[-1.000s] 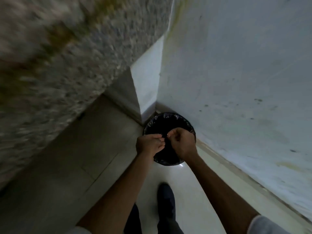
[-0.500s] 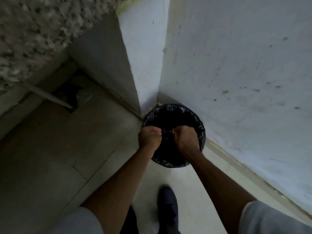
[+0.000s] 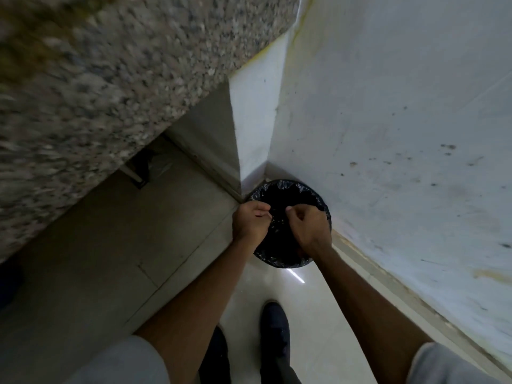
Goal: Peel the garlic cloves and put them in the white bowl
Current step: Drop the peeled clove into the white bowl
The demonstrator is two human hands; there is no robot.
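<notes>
My left hand (image 3: 250,223) and my right hand (image 3: 307,227) hover side by side over a round bin lined with a black bag (image 3: 285,194), a small gap between them. Both hands have their fingers curled in towards the palm, knuckles up. Whatever sits inside the fingers is hidden; no garlic clove or peel shows plainly. No white bowl is in view.
The bin stands on the pale floor in a corner of the white wall (image 3: 388,134). A speckled granite counter (image 3: 110,92) overhangs at the upper left, blurred. My dark shoe (image 3: 274,328) is on the floor just behind the bin.
One second ago the fingertips of both hands met over the bin; now the hands are slightly apart. The view has swung, with the counter filling more of the upper left.
</notes>
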